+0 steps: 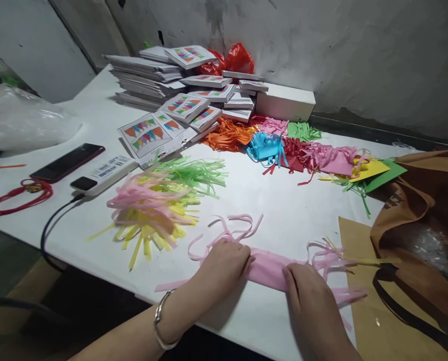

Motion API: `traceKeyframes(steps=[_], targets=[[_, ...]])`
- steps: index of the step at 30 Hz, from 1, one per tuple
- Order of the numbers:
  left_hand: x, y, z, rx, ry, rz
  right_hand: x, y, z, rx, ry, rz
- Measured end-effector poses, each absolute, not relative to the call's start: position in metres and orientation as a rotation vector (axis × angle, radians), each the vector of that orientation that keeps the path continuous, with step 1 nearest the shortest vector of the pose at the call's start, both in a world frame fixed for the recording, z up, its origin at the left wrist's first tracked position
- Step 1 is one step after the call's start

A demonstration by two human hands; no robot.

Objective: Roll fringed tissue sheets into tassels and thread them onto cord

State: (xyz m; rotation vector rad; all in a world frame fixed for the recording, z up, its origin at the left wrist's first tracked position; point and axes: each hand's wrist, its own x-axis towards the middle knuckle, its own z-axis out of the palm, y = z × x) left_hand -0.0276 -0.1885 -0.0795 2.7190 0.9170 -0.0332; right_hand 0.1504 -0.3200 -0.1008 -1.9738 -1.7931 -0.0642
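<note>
Plainly, both hands (226,258) (312,291) grasp pink paper (267,269) near the table edge (130,287); open tabletop (261,195) beyond.

Two hands (226,260), one held pink fringed paper (268,269), one bracelet (158,321), one phone (68,163), one blue fringed bundle (264,146)

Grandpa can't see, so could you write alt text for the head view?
Two hands hold a pink fringed strip at a white table. Pink, yellow and green fringe lies to the left; behind are colourful bundles and printed packs.
</note>
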Motion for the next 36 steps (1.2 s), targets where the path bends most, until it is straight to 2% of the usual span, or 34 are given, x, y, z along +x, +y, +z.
traceKeyframes(steps=[5, 9, 13, 18, 23, 25, 30, 36], targets=[[-0.013, -0.184, -0.081, 2.745, 1.051, -0.08, 0.16, -0.307, -0.096, -2.162, -1.935, -0.301], [-0.011, -0.183, -0.084, 2.749, 1.089, -0.095, 0.154, -0.31, -0.087, -2.084, -1.909, -0.521], [-0.01, -0.182, -0.087, 2.75, 1.073, -0.082, 0.142, -0.313, -0.091, -1.653, -2.097, -0.405], [-0.015, -0.185, -0.079, 2.735, 1.09, -0.016, 0.14, -0.31, -0.105, -1.555, -2.267, -0.485], [-0.029, -0.197, -0.082, 2.864, 0.607, 0.51, 0.141, -0.31, -0.105, -1.55, -2.093, -0.28], [-0.033, -0.201, -0.091, 2.897, 0.44, 0.615, 0.139, -0.311, -0.104, -1.524, -2.079, -0.219], [-0.043, -0.204, -0.104, 2.75, 0.442, 0.606, 0.143, -0.32, -0.106, -1.514, -2.176, -0.27], [-0.047, -0.206, -0.092, 2.595, 0.807, 0.405, 0.163, -0.325, -0.107, -1.844, -1.979, -0.01]])
